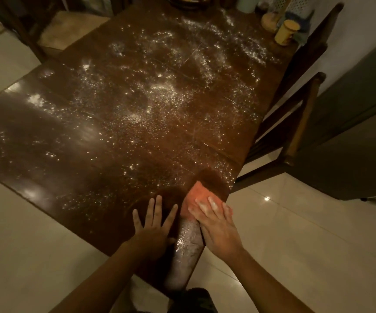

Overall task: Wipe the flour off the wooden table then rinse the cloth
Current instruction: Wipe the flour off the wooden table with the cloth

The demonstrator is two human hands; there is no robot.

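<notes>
A dark wooden table [74, 154] fills the view, with white flour [160, 91] scattered over most of its top. Near the table's close corner lies an orange cloth [193, 195]. My right hand [216, 227] presses flat on the cloth with straight fingers. My left hand [154, 227] rests flat on the bare wood just left of it, fingers spread. A thick smear of flour [187, 242] covers the strip of table between my two hands.
Two wooden chairs [304, 114] stand along the table's right side. A yellow jar [286, 32] and other containers sit at the far right corner, a dark bowl [187, 2] at the far end. Pale floor tiles [295, 233] surround the table.
</notes>
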